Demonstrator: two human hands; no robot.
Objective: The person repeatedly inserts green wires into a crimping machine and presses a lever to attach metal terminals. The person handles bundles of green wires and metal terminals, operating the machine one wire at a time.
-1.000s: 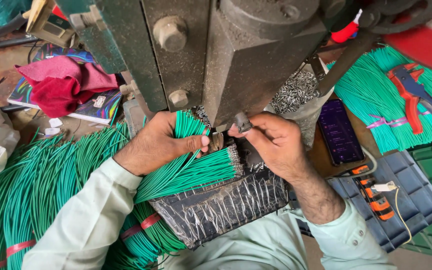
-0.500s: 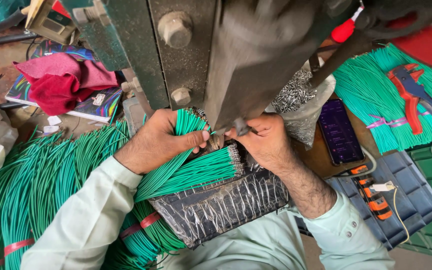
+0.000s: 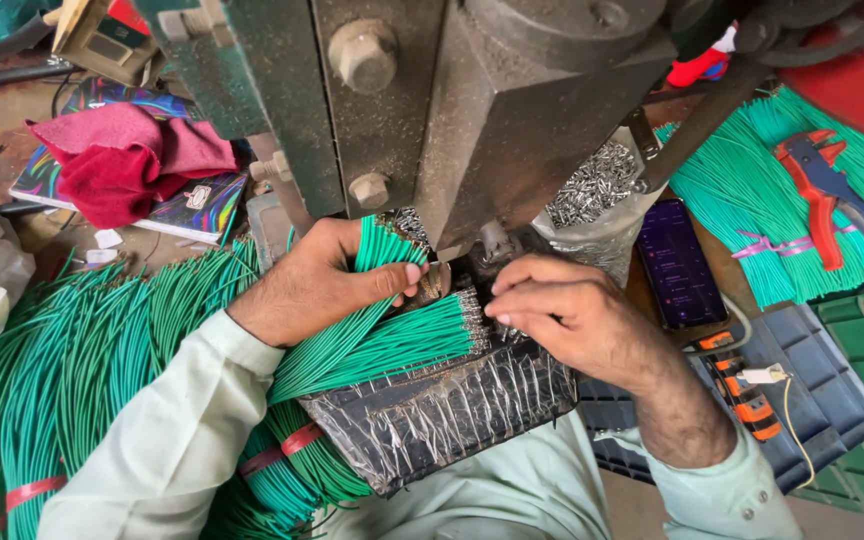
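Far L: loose heap of green wires on bench, red cloth behind it. L hand closed round a bundle of green wires, thumb pinching it, metal-tipped ends pointing R under the dark press, bundle resting on a foil-wrapped block. R hand, fingers curled narrow at the wire tips below the press; can't tell what it pinches; phone & red cutters further R.

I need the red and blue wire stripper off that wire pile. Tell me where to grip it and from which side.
Grip the wire stripper around its two long handles, which point toward the lower right, coming from above. It lies flat on the green wires with the red head up-left, so the handles are the free, narrow part. Both hands are busy at the press.
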